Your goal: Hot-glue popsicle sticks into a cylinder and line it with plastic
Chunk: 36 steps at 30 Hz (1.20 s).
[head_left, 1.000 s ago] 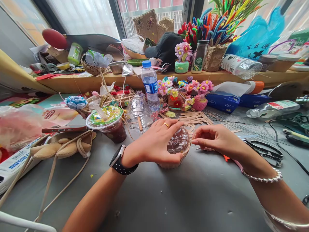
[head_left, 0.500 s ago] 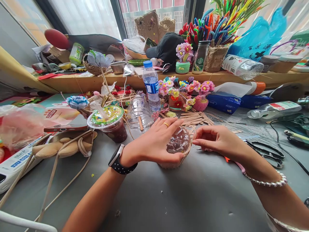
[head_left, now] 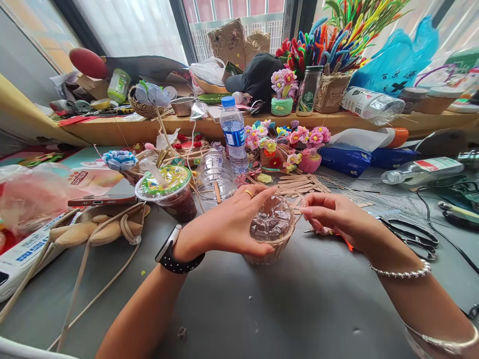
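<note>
A clear plastic bottle base [head_left: 272,218], upturned and ringed by sticks and twine near its rim, stands on the grey table [head_left: 299,304]. My left hand [head_left: 232,219] is wrapped around its left side, thumb in front and fingers behind. At the right of the base, my right hand [head_left: 331,214] pinches a thin strand of twine [head_left: 298,204] that runs to the rim. Below my right hand lies a small pointed tool with an orange part, partly hidden by the fingers.
Flat wooden sticks [head_left: 299,183] lie behind the base. A drink cup [head_left: 164,189], a clear cut bottle [head_left: 215,174] and a water bottle [head_left: 234,134] stand behind my left hand. Black scissors [head_left: 415,237] lie right; a bag with straps [head_left: 97,229] is left.
My left hand has shifted slightly left and opened around the base, showing more of its top. My right hand has moved a little, with the twine still pinched.
</note>
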### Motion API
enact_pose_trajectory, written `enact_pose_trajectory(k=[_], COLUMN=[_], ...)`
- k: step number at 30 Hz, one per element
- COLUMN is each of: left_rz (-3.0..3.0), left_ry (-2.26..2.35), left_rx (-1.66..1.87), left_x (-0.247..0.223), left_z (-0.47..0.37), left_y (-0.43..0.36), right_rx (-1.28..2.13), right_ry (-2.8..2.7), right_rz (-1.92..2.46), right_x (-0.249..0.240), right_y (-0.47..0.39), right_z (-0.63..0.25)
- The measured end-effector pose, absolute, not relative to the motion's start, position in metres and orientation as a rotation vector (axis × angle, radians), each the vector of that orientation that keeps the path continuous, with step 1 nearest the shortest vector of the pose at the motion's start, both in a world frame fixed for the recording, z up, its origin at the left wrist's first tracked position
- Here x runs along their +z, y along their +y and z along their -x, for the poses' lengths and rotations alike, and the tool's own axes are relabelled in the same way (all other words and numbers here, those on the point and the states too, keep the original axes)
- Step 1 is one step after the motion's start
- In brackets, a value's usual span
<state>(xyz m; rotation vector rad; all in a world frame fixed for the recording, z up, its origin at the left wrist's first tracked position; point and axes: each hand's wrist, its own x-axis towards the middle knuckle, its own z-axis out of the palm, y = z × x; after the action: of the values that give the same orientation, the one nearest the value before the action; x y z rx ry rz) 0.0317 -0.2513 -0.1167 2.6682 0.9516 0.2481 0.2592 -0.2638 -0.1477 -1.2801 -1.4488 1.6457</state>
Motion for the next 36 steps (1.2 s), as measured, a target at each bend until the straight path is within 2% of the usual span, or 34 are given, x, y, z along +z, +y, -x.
enact_pose_trajectory(k=[7,14,21,28,32,36], left_rz=[-2.596,-2.558,-2.411,-2.233,-2.087,-1.991], left_ry=[0.731,0.681,0.816,0.803,0.841,0.860], left_rx=[0.125,0.077,0.501,0.731,0.781,0.692], left_x=[-0.112,-0.110,-0.112,-0.117,-0.115,-0.113], left_z=[-0.020,-0.014,-0.041,-0.062,-0.061,-0.059], left_y=[-0.240,-0.239,-0.248,-0.261,-0.262,-0.260], right_rx=[1.799,1.716,1.604,1.493,1.423,1.121], right_ry=[-1.189,-1.103,-1.122,-1.337,-1.438,-1.446], right_rz=[1.051,1.065,1.172,1.115,1.227,1.428], right_x=[-0.143,-0.138,-0.131,-0.125,-0.119,-0.118], right_y=[-0.265,-0.266,-0.271,-0.279,-0.281,-0.283], right_z=[-0.255,-0.262,-0.259,-0.251,-0.255,-0.276])
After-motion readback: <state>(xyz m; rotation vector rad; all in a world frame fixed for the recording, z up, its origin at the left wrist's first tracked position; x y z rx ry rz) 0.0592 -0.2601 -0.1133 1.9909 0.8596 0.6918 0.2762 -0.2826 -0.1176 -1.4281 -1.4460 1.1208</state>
